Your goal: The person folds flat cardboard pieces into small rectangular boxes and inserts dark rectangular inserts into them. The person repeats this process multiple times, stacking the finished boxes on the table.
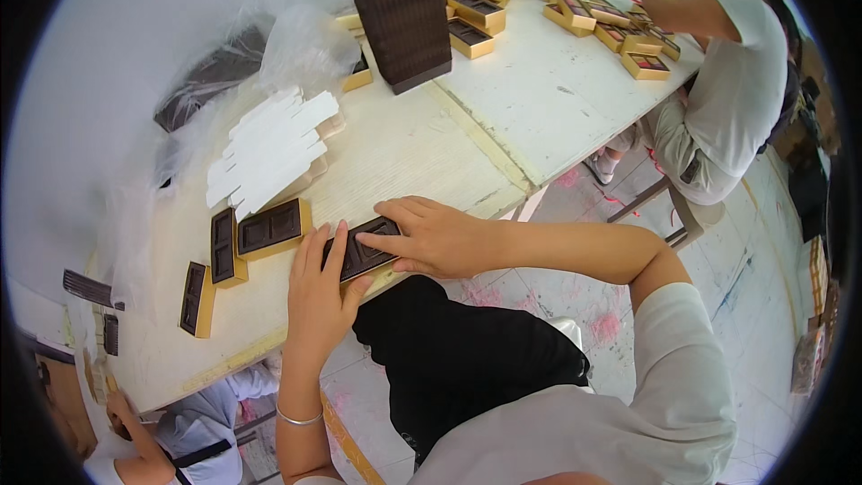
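Observation:
At the near edge of the table, a gold box with a dark brown plastic tray [366, 257] lies between my two hands. My left hand [321, 286] grips its left end, fingers across the tray and thumb along the near side. My right hand [442, 239] holds the other end, with fingertips pressing on the tray's top and the thumb at the near side. Left of my hands sit three similar gold boxes with dark trays: one wide [271, 228], one turned lengthwise [224, 248] and one farther left [196, 300].
Beyond the boxes lies a pile of white card strips [269, 148] beside crumpled clear plastic [310, 49]. A tall stack of dark trays [395, 18] rises behind. Many gold boxes [476, 13] crowd the far table. Co-workers sit at right [718, 99] and lower left [193, 440].

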`<move>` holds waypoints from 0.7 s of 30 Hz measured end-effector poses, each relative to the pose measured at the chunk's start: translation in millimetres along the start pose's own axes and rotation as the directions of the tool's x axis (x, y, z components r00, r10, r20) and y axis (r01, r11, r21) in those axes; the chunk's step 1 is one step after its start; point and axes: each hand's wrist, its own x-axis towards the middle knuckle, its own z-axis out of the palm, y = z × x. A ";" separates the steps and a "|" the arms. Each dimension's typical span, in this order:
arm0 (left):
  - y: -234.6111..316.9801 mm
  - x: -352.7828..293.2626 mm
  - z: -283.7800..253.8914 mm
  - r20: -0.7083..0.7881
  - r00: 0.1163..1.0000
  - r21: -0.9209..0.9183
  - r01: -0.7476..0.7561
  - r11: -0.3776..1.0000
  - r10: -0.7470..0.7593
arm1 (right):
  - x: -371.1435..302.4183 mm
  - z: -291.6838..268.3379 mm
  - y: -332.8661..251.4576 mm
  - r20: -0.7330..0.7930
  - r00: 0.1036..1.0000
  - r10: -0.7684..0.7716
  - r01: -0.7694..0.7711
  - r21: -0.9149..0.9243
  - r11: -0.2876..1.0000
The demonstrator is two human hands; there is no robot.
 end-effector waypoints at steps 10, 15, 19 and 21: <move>13.7 -67.7 -24.8 -0.441 0.897 -0.249 -0.104 0.963 -0.018 | -55.7 -118.5 -37.4 0.405 0.914 -0.011 -0.120 0.296 0.948; 29.1 -93.0 -30.7 -0.403 0.909 -0.484 -0.118 0.867 -0.101 | -63.4 -259.5 39.8 0.537 0.476 0.696 -0.708 -0.234 0.666; 73.0 -66.2 -63.1 -0.379 0.921 -0.816 -0.380 0.436 0.094 | -76.9 -340.4 213.8 -0.430 0.770 0.472 -0.637 -0.473 0.608; 66.9 -63.7 -79.3 -0.496 0.798 -0.848 -0.531 0.011 0.342 | -24.0 -309.1 230.9 -0.467 0.880 0.090 -0.440 -0.728 0.526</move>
